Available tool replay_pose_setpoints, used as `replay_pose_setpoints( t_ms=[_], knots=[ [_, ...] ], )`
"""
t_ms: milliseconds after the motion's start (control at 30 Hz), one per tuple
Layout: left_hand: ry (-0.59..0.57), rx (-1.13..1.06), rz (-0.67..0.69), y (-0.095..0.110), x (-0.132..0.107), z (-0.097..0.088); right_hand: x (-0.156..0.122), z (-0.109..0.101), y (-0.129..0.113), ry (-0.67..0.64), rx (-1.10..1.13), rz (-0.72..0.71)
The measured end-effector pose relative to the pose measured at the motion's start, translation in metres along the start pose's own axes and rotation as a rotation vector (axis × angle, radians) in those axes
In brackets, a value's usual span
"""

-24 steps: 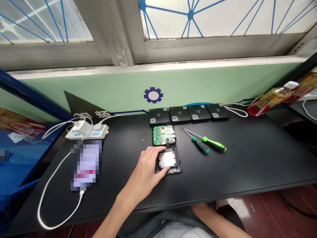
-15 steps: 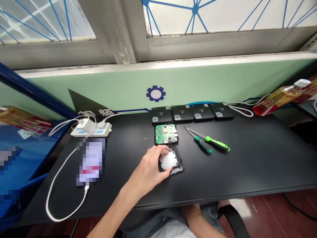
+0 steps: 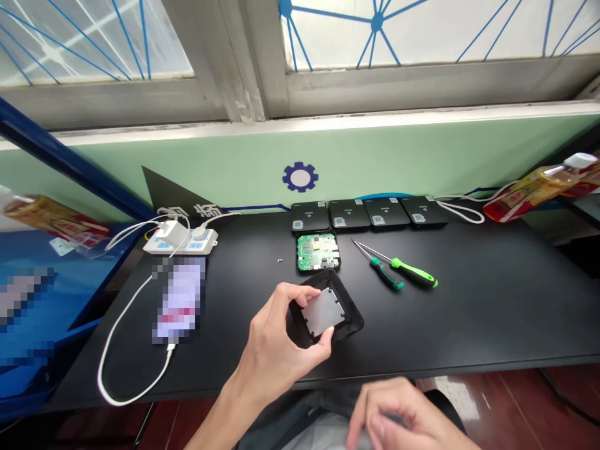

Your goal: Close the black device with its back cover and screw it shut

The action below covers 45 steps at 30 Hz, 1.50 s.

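My left hand grips a black plastic device cover by thumb and fingers. The cover is tilted, its inner side facing up, and a silvery metal plate is fixed inside it. Just beyond lies the open lower case with a green circuit board. My right hand is over my lap at the desk's front edge, slightly blurred, its fingers loosely bent and apart with nothing visible in them. Two green-handled screwdrivers, one dark green and one bright green, lie right of the board.
Several closed black boxes stand in a row along the wall. Tiny screws lie left of the board. A power strip, a charging phone and its white cable occupy the left. A drink bottle is at the right.
My left hand has raised and turned the cover, bringing it nearer to me and off the desk. My right hand has come up from my lap towards the desk edge.
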<state>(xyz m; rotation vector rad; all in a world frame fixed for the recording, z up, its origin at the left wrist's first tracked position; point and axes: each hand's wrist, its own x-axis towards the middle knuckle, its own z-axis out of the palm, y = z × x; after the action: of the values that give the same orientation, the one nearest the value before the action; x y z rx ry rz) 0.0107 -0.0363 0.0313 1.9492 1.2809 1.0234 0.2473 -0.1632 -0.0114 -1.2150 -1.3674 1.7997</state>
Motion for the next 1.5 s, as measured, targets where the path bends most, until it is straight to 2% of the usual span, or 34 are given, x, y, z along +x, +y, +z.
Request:
replay_pose_setpoints(
  t_ms=[67,133,233,367,433,500,600,700,900,1033,1133,1400,1500],
  knots=[
    [0.064,-0.143,-0.147,0.008,0.002,-0.003,0.011,-0.001,-0.003,0.126,0.091,-0.042],
    [0.1,-0.355,-0.297,0.014,0.006,-0.01,0.02,-0.001,-0.004,0.31,0.112,-0.119],
    [0.084,-0.681,-0.542,0.02,0.009,-0.021,0.031,0.005,-0.012,0.514,0.095,-0.299],
    [0.08,-0.911,-0.841,0.019,0.002,-0.027,0.045,0.018,-0.028,0.6,-0.059,-0.501],
    [0.127,-0.969,-0.952,0.015,-0.003,-0.025,0.052,0.023,-0.033,0.61,-0.071,-0.53],
    [0.204,-1.001,-1.022,0.009,-0.006,-0.023,0.056,0.026,-0.037,0.594,0.01,-0.504],
    [0.294,-1.014,-1.03,0.0,-0.01,-0.023,0.059,0.026,-0.041,0.572,0.184,-0.368],
    [0.293,-1.027,-0.992,-0.008,-0.014,-0.026,0.061,0.025,-0.046,0.536,0.315,-0.26],
    [0.15,-1.064,-0.857,-0.01,-0.024,-0.032,0.063,0.028,-0.049,0.445,0.357,-0.272],
    [0.209,-1.125,-0.853,0.0,-0.026,-0.034,0.067,0.03,-0.051,0.44,0.387,-0.272],
    [0.207,-1.159,-0.834,0.005,-0.028,-0.033,0.073,0.026,-0.052,0.451,0.395,-0.293],
    [0.204,-1.124,-0.859,-0.016,-0.04,-0.033,0.08,-0.005,-0.051,0.542,0.387,-0.353],
    [0.212,-1.079,-0.852,-0.015,-0.041,-0.03,0.078,-0.009,-0.047,0.548,0.374,-0.383]
  ],
)
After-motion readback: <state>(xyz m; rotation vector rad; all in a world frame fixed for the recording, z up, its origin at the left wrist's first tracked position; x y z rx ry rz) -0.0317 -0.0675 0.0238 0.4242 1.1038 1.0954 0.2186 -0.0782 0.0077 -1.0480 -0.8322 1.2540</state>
